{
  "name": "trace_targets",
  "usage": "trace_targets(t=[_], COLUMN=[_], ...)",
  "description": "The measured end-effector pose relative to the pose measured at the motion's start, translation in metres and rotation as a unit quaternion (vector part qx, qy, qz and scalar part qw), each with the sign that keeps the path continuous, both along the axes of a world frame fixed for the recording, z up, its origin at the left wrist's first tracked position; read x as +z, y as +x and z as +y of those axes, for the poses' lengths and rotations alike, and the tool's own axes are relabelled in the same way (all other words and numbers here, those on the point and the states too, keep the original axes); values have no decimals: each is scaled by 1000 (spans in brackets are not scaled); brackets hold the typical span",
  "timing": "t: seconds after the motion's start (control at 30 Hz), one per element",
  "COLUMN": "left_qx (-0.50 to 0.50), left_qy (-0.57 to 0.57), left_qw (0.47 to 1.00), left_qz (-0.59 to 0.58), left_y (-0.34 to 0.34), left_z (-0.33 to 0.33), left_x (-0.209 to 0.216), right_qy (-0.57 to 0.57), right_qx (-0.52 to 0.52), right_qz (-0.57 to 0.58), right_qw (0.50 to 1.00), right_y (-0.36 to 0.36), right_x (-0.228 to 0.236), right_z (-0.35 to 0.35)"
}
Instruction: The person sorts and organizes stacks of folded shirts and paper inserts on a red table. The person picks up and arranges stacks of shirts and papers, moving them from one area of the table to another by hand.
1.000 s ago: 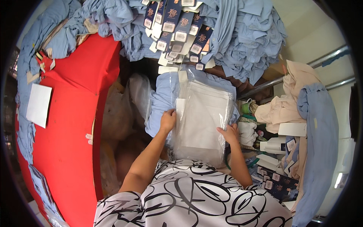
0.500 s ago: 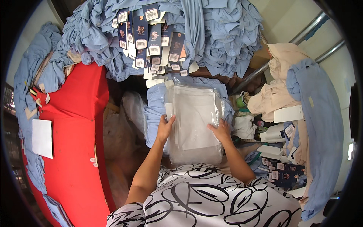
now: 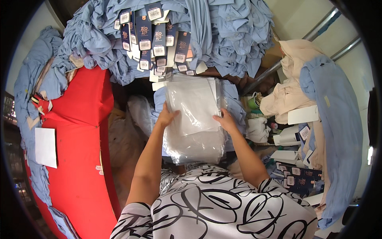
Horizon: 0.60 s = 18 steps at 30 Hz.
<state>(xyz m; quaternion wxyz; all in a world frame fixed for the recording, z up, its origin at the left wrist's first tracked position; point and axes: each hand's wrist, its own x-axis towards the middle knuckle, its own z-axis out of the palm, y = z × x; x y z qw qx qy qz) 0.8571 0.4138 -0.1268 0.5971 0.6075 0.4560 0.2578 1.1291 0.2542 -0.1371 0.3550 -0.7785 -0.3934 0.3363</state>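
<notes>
A red table point(image 3: 81, 167) fills the left. Crumpled blue shirts point(image 3: 234, 36) are heaped across the top, some overlapping the table's far edge. On the right, a long blue garment point(image 3: 336, 119) hangs beside peach cloth point(image 3: 304, 59).

In the middle is a blue stack point(image 3: 235, 99), its left and right edges showing beyond the clear bags point(image 3: 193, 105) that cover its middle. Whether the bags rest on it or are held just above, I cannot tell. The upper bags sit a little askew on the lower ones, whose near edge reaches toward the person.

A white card point(image 3: 45, 147) lies by the red table's left edge.

The left hand point(image 3: 167, 114) grips the bags' left edge and the right hand point(image 3: 226, 120) their right edge, both thumbs on top; the fingers beneath are mostly hidden. Such film probably slides easily, so even, light pressure from both sides should serve best: squeezing harder on one side could skew the layers further, and level palms would help square the edges.

Dark tags point(image 3: 143, 32) hang over the shirts' near edge. A green cup point(image 3: 252, 103) stands right of the blue stack.
</notes>
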Motion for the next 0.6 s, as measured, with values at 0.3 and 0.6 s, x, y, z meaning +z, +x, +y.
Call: trace_targets(t=[0.3,0.6], left_qx=[110,88], left_qy=[225,231], left_qw=[929,942], left_qz=[271,226], left_y=[2,-13], left_z=[-52,-112], left_x=[9,43], right_qy=[-80,123], right_qx=[-38,-40], right_qz=[-101,294], right_qw=[991,947], right_y=[6,2], right_x=[16,62], right_z=[-30,-52])
